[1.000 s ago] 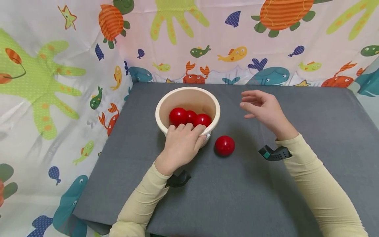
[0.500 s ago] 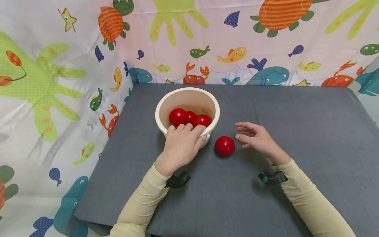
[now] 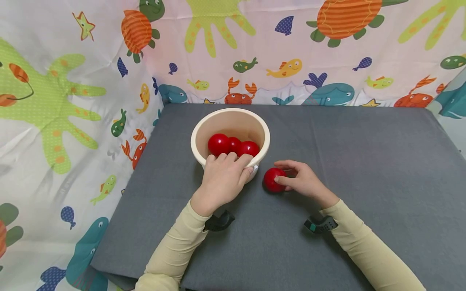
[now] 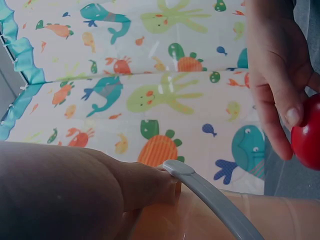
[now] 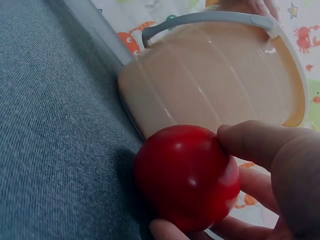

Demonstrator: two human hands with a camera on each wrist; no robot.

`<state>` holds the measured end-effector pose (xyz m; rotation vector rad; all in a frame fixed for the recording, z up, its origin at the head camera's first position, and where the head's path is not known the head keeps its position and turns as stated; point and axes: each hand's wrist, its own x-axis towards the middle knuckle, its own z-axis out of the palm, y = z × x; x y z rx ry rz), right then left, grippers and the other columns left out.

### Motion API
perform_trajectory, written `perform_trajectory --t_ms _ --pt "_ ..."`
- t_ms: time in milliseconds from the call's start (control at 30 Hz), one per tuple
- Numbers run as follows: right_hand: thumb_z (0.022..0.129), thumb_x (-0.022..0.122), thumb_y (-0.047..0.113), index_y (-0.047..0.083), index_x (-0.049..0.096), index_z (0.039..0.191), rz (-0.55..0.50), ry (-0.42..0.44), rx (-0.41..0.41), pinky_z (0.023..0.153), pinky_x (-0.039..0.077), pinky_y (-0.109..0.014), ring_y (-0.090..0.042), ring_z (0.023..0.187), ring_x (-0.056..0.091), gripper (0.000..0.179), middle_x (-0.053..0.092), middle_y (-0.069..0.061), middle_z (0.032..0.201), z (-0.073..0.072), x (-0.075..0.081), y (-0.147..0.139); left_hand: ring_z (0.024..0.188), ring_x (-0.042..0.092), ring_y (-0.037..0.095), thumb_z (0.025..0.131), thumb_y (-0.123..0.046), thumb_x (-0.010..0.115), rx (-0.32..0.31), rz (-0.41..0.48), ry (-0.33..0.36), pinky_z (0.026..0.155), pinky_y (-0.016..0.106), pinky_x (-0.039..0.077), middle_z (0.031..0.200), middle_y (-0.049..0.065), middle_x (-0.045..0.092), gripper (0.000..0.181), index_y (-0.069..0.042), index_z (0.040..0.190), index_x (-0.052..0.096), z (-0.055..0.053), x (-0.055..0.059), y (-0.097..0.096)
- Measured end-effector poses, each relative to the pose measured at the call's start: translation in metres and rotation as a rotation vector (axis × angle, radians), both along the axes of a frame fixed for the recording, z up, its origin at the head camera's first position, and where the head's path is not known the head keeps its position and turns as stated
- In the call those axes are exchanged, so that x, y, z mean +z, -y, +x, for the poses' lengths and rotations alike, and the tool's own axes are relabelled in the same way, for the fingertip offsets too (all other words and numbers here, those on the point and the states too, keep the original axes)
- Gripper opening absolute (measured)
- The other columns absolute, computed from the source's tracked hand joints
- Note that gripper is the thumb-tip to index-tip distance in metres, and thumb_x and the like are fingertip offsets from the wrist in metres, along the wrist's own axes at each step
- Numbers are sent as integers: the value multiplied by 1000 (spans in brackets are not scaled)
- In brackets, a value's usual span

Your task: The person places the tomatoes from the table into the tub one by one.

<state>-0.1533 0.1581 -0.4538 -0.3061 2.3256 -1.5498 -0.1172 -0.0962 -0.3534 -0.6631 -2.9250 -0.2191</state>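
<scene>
My left hand grips the near rim of a cream bucket, fingers hooked over the edge and thumb outside. Inside the bucket lie several red balls. Just right of it, another red ball sits on the grey cloth, its shadow beside it. My right hand holds this ball from the right. In the right wrist view, the thumb presses on the ball while the other fingers curl around its far side. The bucket's grey handle hangs down along its outer wall.
A grey cloth covers the table. Behind it and on the left hangs a white curtain printed with sea animals. The table's left edge runs close to that curtain.
My right hand has come down and left from above the table to the loose red ball and taken hold of it. The left hand and bucket have stayed in place.
</scene>
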Motion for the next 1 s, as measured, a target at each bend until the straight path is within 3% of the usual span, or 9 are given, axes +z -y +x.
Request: perform_trajectory --t_ms 300,500,700,1000 --pt "93 72 18 4 61 136 20 7 -52 70 63 -33 -27 101 68 46 63 -24 133 -1 -2 -1 84 63 24 99 -38 61 -8 -6 -6 79 45 48 94 5 68 28 -23 123 64 1 0 -1" --pt "94 72 20 5 60 137 10 1 -76 72 62 -31 -30 104 66 47 63 -22 134 -8 12 -6 84 63 23 98 -39 63 -9 4 -3 79 45 49 95 5 68 30 -23 123 64 1 0 -2" --pt "95 71 22 5 58 140 26 -60 -98 74 62 -29 -32 107 64 50 61 -21 136 -19 49 -15 83 63 23 97 -39 64 -4 3 -6 79 45 49 94 5 68 30 -23 123 64 1 0 -1" --pt "96 71 27 14 56 144 34 -193 -182 72 59 -21 -26 115 60 52 59 -14 140 -37 129 -12 84 63 24 97 -39 63 1 10 -2 79 45 49 94 5 68 26 -22 118 64 0 1 -1"
